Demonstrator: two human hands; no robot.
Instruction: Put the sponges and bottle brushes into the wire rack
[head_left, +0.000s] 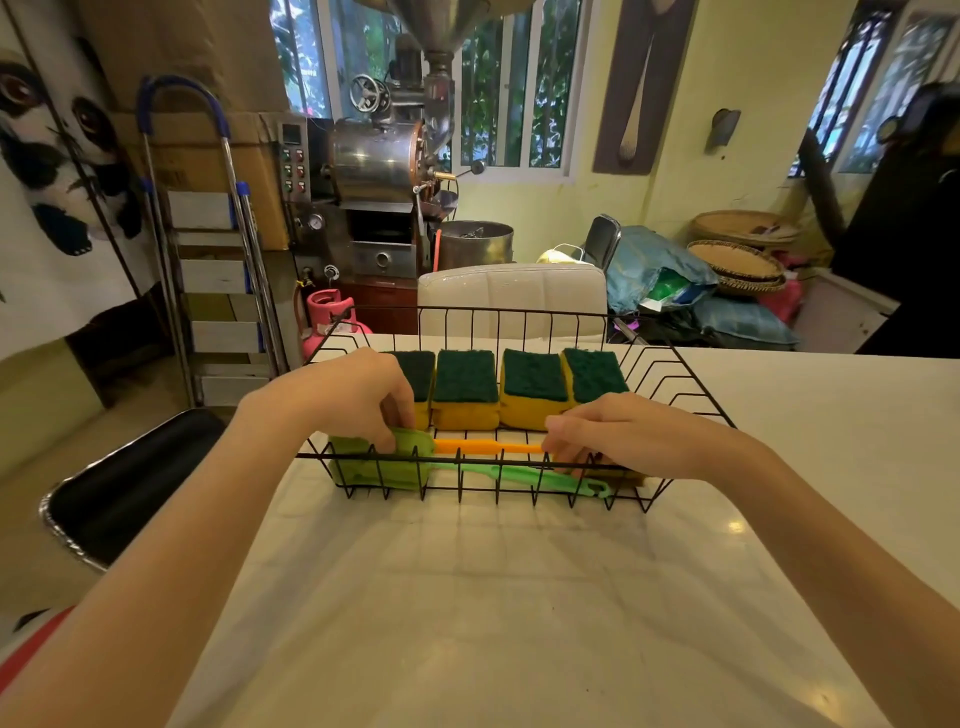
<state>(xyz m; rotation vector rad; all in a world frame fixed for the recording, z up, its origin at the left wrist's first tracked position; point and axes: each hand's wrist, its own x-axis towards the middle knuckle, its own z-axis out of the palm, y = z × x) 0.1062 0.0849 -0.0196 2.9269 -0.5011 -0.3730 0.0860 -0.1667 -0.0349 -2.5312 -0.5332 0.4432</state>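
A black wire rack (691, 387) stands on the white table. Several yellow sponges with dark green scrub tops (465, 389) lie in a row along its back. Along the front lie two bottle brushes: a green-handled brush (514, 475) with a green sponge head at the left, and an orange-handled brush (488, 447) just behind it. My left hand (358, 395) reaches into the rack and pinches the green sponge head (374, 462). My right hand (618, 434) is inside the rack too, its fingertips closed on the right end of the orange handle.
The white table (467, 597) spreads toward me in front of the rack. A white chair back (511, 293) stands behind the table. A black stool seat (130, 483) sits to the left, below table level. A ladder, a metal machine and a pink gas cylinder stand further back.
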